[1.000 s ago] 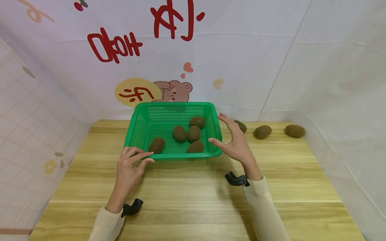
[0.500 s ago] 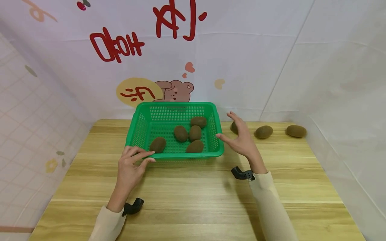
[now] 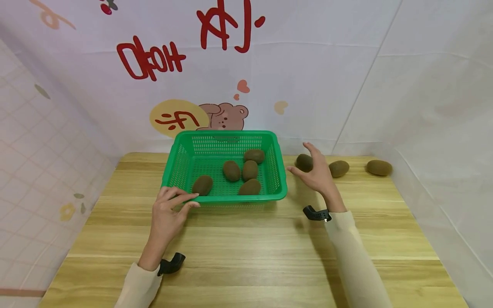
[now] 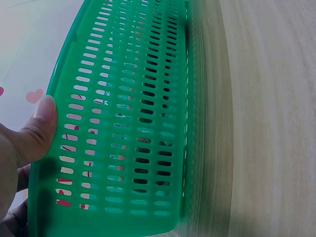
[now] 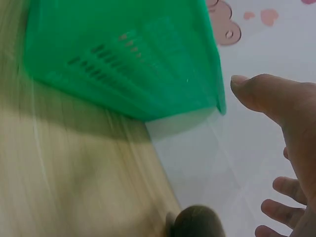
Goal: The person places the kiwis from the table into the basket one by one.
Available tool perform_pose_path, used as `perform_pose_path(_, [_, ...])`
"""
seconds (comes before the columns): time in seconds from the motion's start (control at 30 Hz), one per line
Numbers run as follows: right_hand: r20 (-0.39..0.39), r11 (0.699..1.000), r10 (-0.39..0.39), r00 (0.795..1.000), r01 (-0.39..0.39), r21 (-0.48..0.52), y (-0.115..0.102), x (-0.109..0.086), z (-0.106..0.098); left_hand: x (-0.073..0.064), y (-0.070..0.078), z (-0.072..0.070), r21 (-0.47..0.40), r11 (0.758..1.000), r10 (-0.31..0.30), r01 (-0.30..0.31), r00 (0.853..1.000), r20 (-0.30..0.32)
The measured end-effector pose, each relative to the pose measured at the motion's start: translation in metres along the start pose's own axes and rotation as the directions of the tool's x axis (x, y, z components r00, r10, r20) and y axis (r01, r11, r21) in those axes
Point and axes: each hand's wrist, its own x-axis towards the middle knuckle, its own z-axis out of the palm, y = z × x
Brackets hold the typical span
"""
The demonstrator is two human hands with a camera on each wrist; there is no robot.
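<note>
My left hand (image 3: 167, 214) pinches the near-left rim of a green plastic basket (image 3: 227, 199). In the left wrist view the thumb (image 4: 44, 118) lies against the slotted wall and other fingers show behind the rim. Several brown kiwis (image 3: 231, 171) lie in the basket, most of them towards its right side. Off the basket's right side, my right hand (image 3: 319, 173) is spread with thumb and fingers apart, holding nothing. Just beyond its palm sits a kiwi (image 3: 304, 162) on the table, partly hidden by the hand; its dark end also shows low in the right wrist view.
Two more kiwis stand along the table's back edge, one kiwi (image 3: 339, 168) beside the right hand and another kiwi (image 3: 379, 167) at the far right. A printed white cloth (image 3: 323, 85) hangs behind the wooden table (image 3: 246, 256). Cloth also borders both sides.
My right hand has moved right, from the basket's right rim towards the nearest kiwi on the table. The left hand keeps its hold on the rim, and the basket stays put.
</note>
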Motion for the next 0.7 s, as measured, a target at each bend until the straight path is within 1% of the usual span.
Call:
perform_pose_path(0.13, [0.005, 1.000, 0.023, 1.000, -0.023, -0.019, 0.011, 0.005, 0.000, 0.000, 0.000, 0.000, -0.007, 1.000, -0.018, 0.018, 1.000, 0.003])
perform_pose_path(0.4, [0.003, 0.997, 0.081, 0.997, -0.080, -0.022, 0.031, 0.012, 0.002, 0.000, -0.003, 0.000, 0.003, 1.000, -0.005, 0.005, 1.000, 0.006])
perform_pose_path(0.7, [0.029, 0.985, 0.174, 0.984, -0.173, -0.027, 0.047, 0.019, 0.009, -0.001, -0.001, 0.000, 0.009, 1.000, -0.022, 0.022, 1.000, 0.014])
